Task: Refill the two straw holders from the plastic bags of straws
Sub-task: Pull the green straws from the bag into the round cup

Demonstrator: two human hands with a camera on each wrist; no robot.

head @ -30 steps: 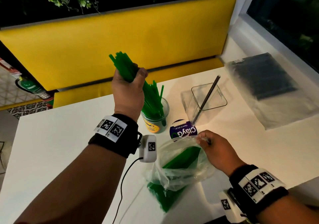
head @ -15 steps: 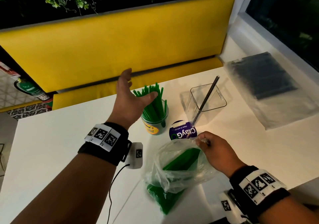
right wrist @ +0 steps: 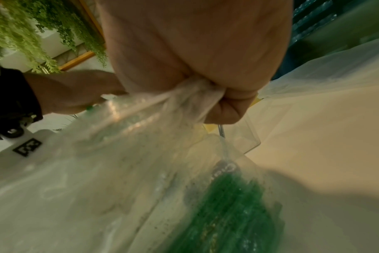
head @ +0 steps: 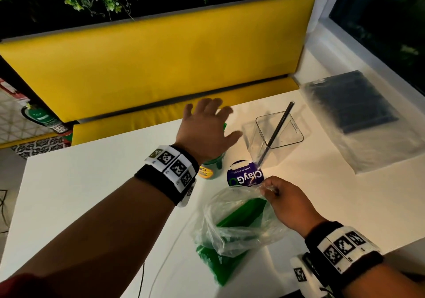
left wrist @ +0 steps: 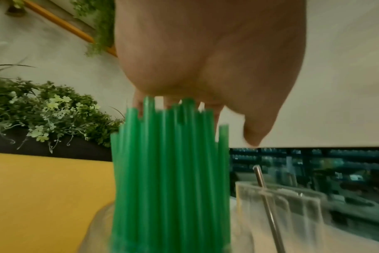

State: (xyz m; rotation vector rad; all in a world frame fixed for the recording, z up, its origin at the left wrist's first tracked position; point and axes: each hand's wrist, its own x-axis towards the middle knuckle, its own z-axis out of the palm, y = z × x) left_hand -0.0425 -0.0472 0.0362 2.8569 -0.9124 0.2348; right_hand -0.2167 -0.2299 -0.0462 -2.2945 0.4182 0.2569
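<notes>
My left hand (head: 207, 130) lies flat and open on top of the green straws (left wrist: 169, 171) that stand in the round holder (head: 210, 169), palm on their tips (left wrist: 206, 59). My right hand (head: 282, 203) pinches the mouth of the clear bag (head: 232, 224) of green straws (right wrist: 225, 210) lying near the table's front edge; its fingers (right wrist: 225, 111) bunch the plastic. The clear square holder (head: 276, 134) stands to the right with one dark straw (head: 277, 132) leaning in it. A second bag, of dark straws (head: 358, 111), lies at the far right.
A purple round ClayGo sign (head: 245, 174) lies between the holders and the bag. A yellow bench (head: 161, 56) runs along the white table's (head: 80, 194) far edge. A window ledge (head: 345, 44) borders the right side. A thin cable (head: 142, 281) hangs at the front.
My left hand let go of the green straw bundle into the round holder, then came down flat onto the straw tips. The right hand kept its hold on the bag.
</notes>
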